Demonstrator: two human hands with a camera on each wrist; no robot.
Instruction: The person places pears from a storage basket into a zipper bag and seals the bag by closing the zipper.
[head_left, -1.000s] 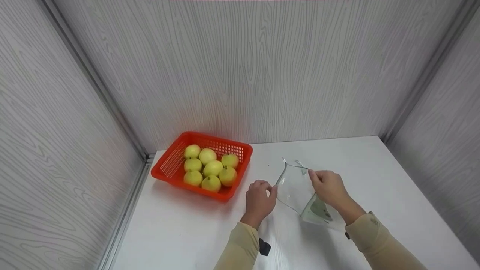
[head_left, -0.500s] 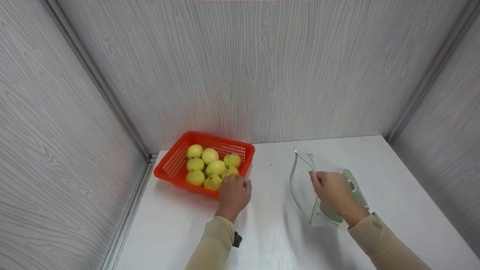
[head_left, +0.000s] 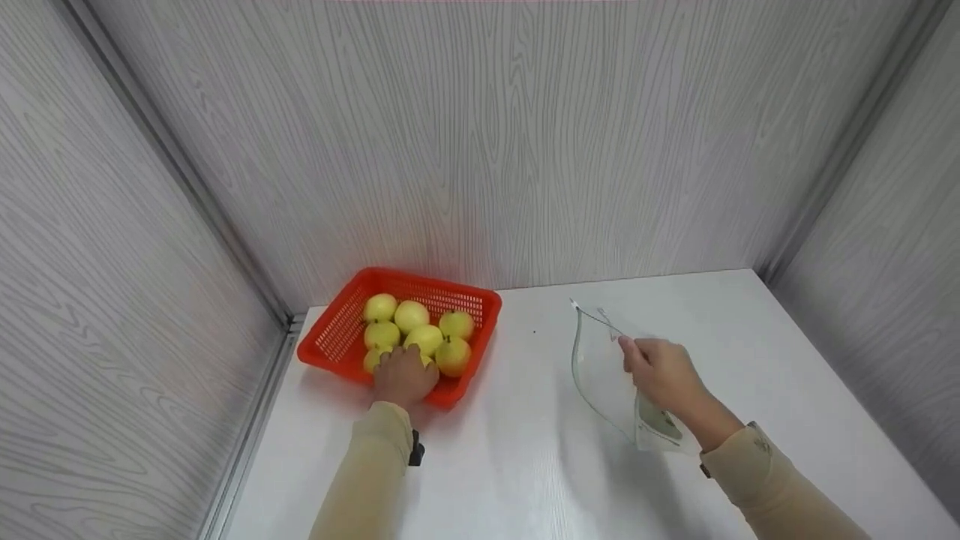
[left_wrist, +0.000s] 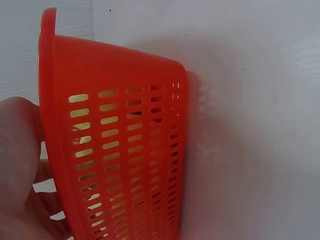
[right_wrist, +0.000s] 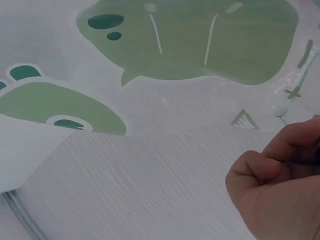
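Note:
My left hand [head_left: 405, 377] reaches over the front rim of a red plastic basket [head_left: 321, 358], its fingers and thumb curled round a yellow-green pear [head_left: 426, 361] that it mostly covers. In the left wrist view, the basket wall [left_wrist: 115, 60] hides the fingertips and the fruit. My right hand [head_left: 664, 375] pinches the upper edge of a clear plastic bag [head_left: 658, 424] between thumb and fingers. The bag's mouth gapes toward the basket. Green cartoon shapes are printed on the bag [right_wrist: 200, 45], as the right wrist view shows.
Several more pears [head_left: 381, 307] lie in the basket at the table's back left. Grey wood-grain panels [head_left: 480, 150] enclose the white table [head_left: 510, 465] at the back and both sides.
The left hand has let go of the bag's edge and moved left onto a pear in the basket. The right hand keeps its pinch on the bag, whose mouth now hangs loose on the left.

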